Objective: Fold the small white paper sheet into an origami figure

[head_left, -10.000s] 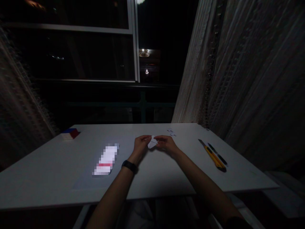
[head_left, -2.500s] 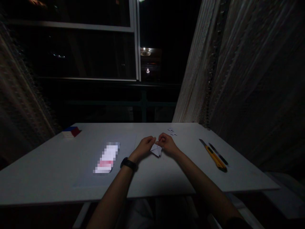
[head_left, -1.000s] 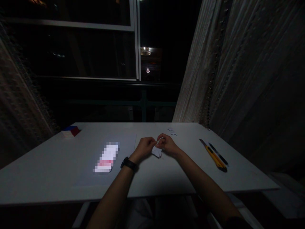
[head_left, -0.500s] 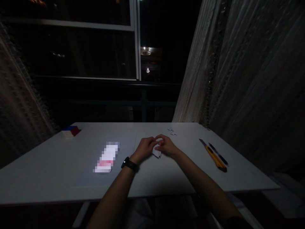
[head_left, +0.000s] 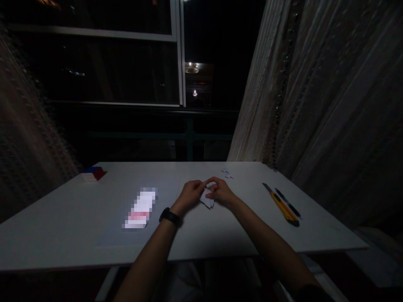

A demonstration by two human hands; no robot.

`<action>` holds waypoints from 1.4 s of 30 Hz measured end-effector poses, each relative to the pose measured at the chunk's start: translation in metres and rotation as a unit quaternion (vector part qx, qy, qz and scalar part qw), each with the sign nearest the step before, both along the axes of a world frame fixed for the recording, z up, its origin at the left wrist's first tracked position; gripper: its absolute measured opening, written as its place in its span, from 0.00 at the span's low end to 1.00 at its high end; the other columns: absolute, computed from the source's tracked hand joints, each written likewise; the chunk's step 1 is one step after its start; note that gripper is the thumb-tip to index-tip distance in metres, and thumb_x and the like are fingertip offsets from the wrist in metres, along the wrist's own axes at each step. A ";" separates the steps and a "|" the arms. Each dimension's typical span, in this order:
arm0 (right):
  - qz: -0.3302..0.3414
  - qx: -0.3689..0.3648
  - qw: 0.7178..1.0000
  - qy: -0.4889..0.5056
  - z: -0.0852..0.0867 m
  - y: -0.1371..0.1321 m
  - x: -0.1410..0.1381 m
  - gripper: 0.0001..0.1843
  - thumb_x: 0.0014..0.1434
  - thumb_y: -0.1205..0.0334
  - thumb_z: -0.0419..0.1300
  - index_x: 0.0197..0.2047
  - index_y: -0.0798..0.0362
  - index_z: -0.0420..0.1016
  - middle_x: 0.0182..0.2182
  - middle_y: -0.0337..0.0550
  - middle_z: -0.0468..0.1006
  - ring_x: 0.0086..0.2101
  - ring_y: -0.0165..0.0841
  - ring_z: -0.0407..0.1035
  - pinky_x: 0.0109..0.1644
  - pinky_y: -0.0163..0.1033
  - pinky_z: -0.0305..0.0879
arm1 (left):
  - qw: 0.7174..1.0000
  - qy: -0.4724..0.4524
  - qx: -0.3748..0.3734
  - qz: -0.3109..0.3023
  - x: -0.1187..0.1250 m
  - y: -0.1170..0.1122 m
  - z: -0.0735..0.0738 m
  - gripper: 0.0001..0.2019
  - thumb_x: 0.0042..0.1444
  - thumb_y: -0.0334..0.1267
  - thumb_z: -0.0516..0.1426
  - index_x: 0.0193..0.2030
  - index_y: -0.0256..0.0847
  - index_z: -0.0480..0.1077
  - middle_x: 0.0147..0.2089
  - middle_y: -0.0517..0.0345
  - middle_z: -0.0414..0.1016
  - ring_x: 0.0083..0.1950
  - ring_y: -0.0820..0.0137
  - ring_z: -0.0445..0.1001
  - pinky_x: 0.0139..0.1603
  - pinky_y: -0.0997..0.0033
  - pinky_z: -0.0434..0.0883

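Both hands meet over the middle of the white table (head_left: 217, 239). Between them is a small piece of folded white paper (head_left: 208, 201), its pointed ends showing below the fingers. My left hand (head_left: 191, 193), with a dark watch (head_left: 169, 216) on the wrist, pinches the paper from the left. My right hand (head_left: 222, 193) grips it from the other side, thumb and index finger curled together. The paper's upper part is hidden behind the fingers. A little beyond the right hand lie small white paper pieces with dark marks (head_left: 228, 177).
At right, a yellow utility knife (head_left: 283, 208) lies beside a dark pen (head_left: 288, 203). Left of my hands, a lit, pixelated phone screen (head_left: 141, 205) rests on a pale sheet (head_left: 108, 239). A red, white and blue cube (head_left: 93, 173) sits far left. Curtains (head_left: 252, 113) flank the dark window.
The hands stay nearly in place, with slight finger movement. A little more of the folded paper's lower points shows below the fingers.
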State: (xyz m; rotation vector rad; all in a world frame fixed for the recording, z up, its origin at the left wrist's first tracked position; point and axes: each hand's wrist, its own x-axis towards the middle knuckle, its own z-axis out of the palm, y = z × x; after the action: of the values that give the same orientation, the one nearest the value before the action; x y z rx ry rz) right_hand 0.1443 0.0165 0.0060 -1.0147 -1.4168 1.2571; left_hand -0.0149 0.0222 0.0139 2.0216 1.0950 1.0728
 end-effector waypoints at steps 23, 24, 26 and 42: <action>0.026 -0.017 1.000 -0.002 -0.002 0.000 -0.002 0.24 0.26 0.70 0.68 0.32 0.55 0.69 0.12 0.25 0.64 0.15 0.23 0.59 0.21 0.30 0.56 | 0.999 0.030 0.018 -0.026 0.002 -0.002 -0.005 0.13 0.51 0.40 0.54 0.33 0.35 0.76 0.31 0.55 0.77 0.32 0.70 0.72 0.32 0.74 0.64; 0.027 -0.020 0.999 0.000 -0.002 0.000 -0.002 0.24 0.26 0.70 0.68 0.32 0.55 0.70 0.12 0.25 0.65 0.15 0.23 0.59 0.21 0.30 0.56 | 0.999 0.029 0.016 -0.022 0.002 -0.002 -0.005 0.12 0.50 0.40 0.54 0.33 0.36 0.76 0.31 0.55 0.77 0.32 0.70 0.72 0.33 0.74 0.64; 0.028 -0.026 0.999 0.005 -0.002 0.000 -0.002 0.24 0.26 0.70 0.69 0.32 0.55 0.70 0.13 0.26 0.65 0.15 0.23 0.60 0.22 0.31 0.58 | 0.999 0.029 0.015 -0.017 0.002 -0.003 -0.004 0.12 0.50 0.40 0.54 0.33 0.36 0.76 0.31 0.55 0.77 0.32 0.70 0.72 0.33 0.73 0.65; 0.007 0.014 1.000 -0.003 0.003 0.003 0.001 0.22 0.28 0.73 0.64 0.32 0.55 0.71 0.10 0.23 0.62 0.13 0.21 0.55 0.20 0.30 0.56 | 0.993 0.073 0.081 -0.039 0.002 -0.014 0.006 0.15 0.56 0.44 0.48 0.31 0.37 0.71 0.28 0.57 0.71 0.29 0.72 0.66 0.29 0.74 0.58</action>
State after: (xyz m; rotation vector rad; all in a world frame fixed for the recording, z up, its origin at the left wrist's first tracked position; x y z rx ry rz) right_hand 0.1457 0.0195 0.0089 -0.9924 -1.4453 1.2426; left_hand -0.0128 0.0084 0.0199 2.2825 1.0210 1.0153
